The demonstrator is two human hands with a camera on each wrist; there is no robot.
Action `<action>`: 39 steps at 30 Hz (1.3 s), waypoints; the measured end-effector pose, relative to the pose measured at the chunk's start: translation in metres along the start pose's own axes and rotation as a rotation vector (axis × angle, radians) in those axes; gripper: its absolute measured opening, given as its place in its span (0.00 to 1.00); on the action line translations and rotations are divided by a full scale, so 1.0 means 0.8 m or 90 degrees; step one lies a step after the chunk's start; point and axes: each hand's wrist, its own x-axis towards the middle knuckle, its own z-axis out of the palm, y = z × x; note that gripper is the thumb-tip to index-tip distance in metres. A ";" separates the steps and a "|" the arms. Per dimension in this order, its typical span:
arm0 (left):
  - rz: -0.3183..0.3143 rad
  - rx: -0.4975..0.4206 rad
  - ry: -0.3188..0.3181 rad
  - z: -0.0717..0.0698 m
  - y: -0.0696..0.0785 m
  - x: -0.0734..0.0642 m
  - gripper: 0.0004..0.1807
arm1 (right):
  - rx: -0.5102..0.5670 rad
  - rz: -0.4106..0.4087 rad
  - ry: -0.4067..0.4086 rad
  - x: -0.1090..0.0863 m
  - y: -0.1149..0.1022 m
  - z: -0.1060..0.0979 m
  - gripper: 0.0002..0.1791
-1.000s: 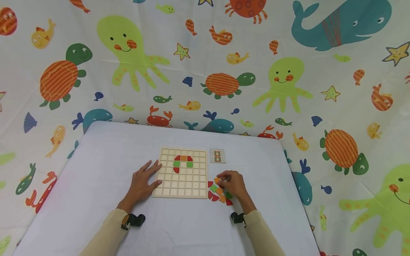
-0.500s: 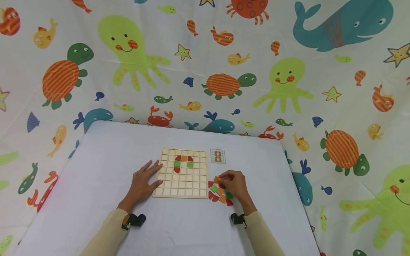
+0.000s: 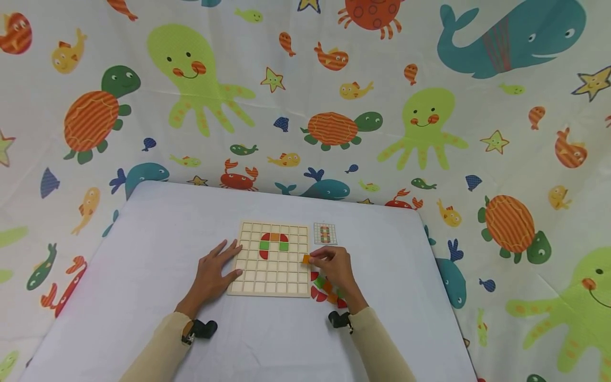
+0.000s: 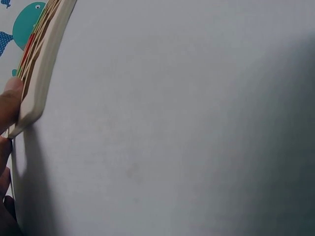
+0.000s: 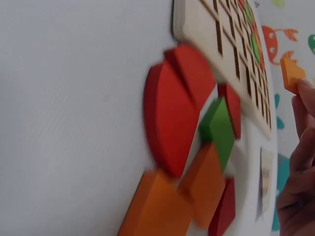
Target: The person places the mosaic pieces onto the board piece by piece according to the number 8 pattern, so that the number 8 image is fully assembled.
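My right hand (image 3: 335, 267) pinches an orange square tile (image 3: 306, 259) between thumb and fingers, at the right edge of a wooden grid board (image 3: 271, 273). The right wrist view shows the same orange tile (image 5: 292, 75) raised off the table. My left hand (image 3: 213, 271) rests at the board's left edge, fingers spread; in the left wrist view its thumb (image 4: 12, 98) lies on the board's rim. Red quarter-round tiles (image 3: 264, 254), green square tiles (image 3: 284, 246) and an orange square (image 3: 275, 237) sit in cells in the upper middle of the board.
A pile of loose red, green and orange tiles (image 3: 319, 293) lies right of the board, partly under my right hand. Behind it is a small pattern card (image 3: 325, 233) with a printed grid. A cloth with sea animals (image 3: 296, 95) hangs behind the white table (image 3: 191, 212).
My right hand has lifted the orange square tile from the loose pile and carried it left and slightly away, to the board's right edge. The left hand has stayed put.
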 end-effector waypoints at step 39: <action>-0.025 0.004 -0.030 0.000 -0.002 0.001 0.41 | -0.129 0.030 -0.026 0.041 -0.059 0.110 0.05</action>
